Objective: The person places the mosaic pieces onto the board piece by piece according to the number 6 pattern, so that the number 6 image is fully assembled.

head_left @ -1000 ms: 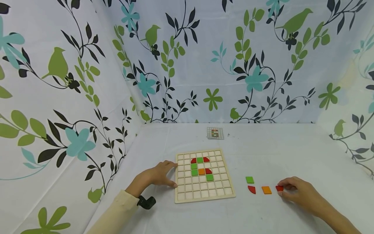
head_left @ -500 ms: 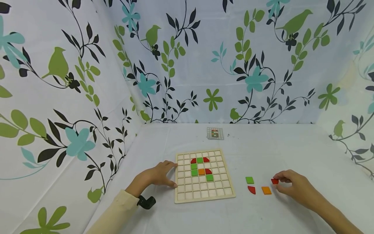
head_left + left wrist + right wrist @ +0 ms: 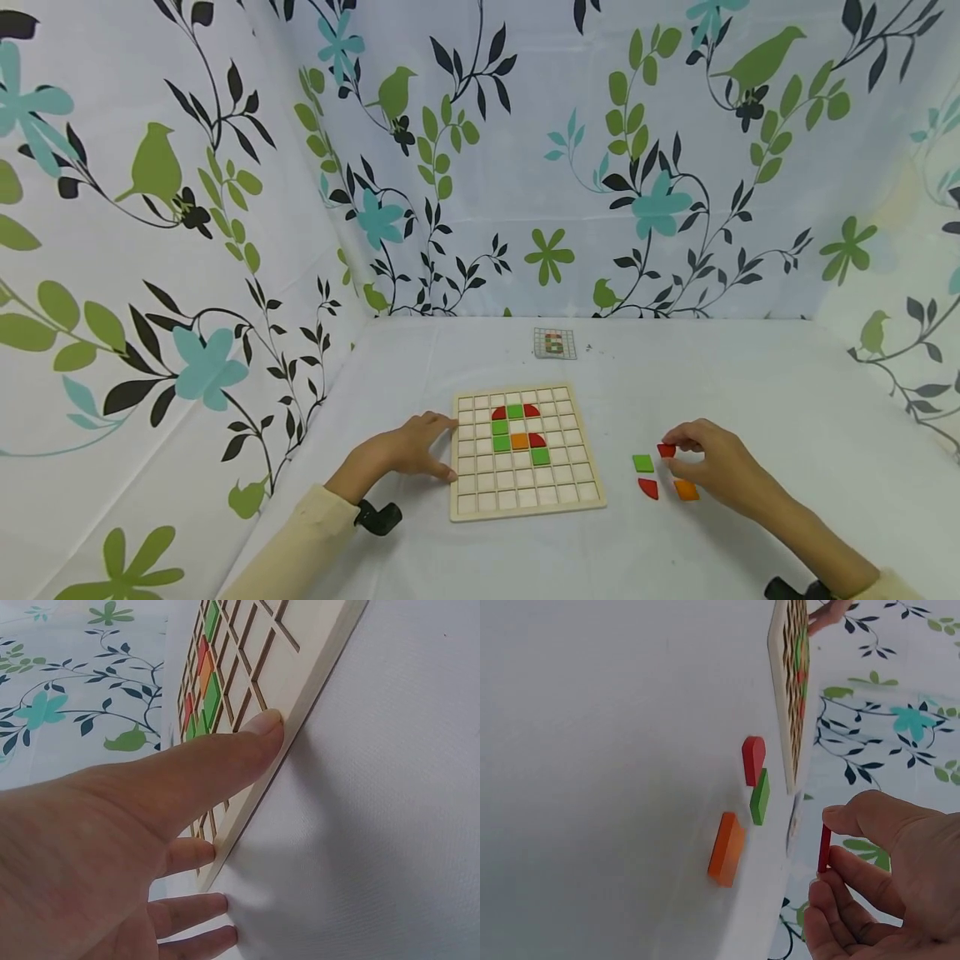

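A red tile (image 3: pixel 666 450) is pinched between the thumb and fingers of my right hand (image 3: pixel 718 471); in the right wrist view this tile (image 3: pixel 825 850) shows edge-on, above the tabletop. Below that hand lie an orange square tile (image 3: pixel 686 491), a green square tile (image 3: pixel 642 463) and a red quarter-round tile (image 3: pixel 648 489). My left hand (image 3: pixel 405 448) rests at the left edge of a wooden grid board (image 3: pixel 480 483), fingers spread. In the left wrist view its thumb presses on the board's rim (image 3: pixel 319 679). Several green, red and orange tiles sit in the board's upper middle cells.
Behind the board lies a small card (image 3: pixel 554 343) printed with a grid and a coloured pattern. White cloth (image 3: pixel 585 558) covers the table. Curtains (image 3: pixel 480 167) with leaves and birds hang at the back and sides. A black device (image 3: pixel 378 518) is strapped on the left wrist.
My right hand has lifted the red tile and carried it left and away from me, over towards the green tile. The left hand and the board have stayed in place.
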### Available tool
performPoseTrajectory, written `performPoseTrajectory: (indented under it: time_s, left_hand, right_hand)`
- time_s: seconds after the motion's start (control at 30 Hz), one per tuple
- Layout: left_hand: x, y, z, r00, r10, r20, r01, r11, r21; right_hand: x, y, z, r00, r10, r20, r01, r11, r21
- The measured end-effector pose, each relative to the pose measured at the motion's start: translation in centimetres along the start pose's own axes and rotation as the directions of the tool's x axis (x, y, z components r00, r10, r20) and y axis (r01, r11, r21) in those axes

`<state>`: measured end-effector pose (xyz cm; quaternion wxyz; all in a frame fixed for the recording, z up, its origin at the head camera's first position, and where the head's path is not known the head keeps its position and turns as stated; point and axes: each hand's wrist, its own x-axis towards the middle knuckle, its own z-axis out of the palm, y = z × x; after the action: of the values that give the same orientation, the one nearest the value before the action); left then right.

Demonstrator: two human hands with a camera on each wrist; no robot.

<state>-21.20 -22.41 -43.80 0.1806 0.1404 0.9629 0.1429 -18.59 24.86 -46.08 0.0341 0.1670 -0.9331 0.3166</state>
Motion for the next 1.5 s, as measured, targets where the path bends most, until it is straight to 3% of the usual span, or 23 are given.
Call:
performPoseTrajectory:
  time_s: [0.4, 0.63, 0.87, 1.5]
  left_hand:
    - [-0.3, 0.1, 0.1, 1.000, -0.005, -0.006, 0.005, 1.000, -0.016]
    - [-0.2, 0.1, 0.0, 1.000, -0.014, -0.005, 0.014, 1.000, -0.001]
    - [-0.1, 0.0, 0.0, 1.000, -0.017, -0.001, 0.017, 1.000, 0.016]
    - [0.0, 0.3, -0.2, 1.000, -0.025, 0.008, 0.024, 0.999, 0.024]
  right_hand:
    - [2.0, -4.1, 2.8, 0.997, -0.018, 0.068, 0.012, 0.996, 0.091]
    - [3.1, -6.1, 5.1, 0.993, -0.078, 0.093, 0.072, 0.995, 0.066]
    - [3.7, -8.1, 7.0, 0.987, -0.095, 0.132, 0.083, 0.993, 0.089]
    - [4.4, -10.5, 10.0, 0.971, -0.154, 0.183, 0.151, 0.988, 0.030]
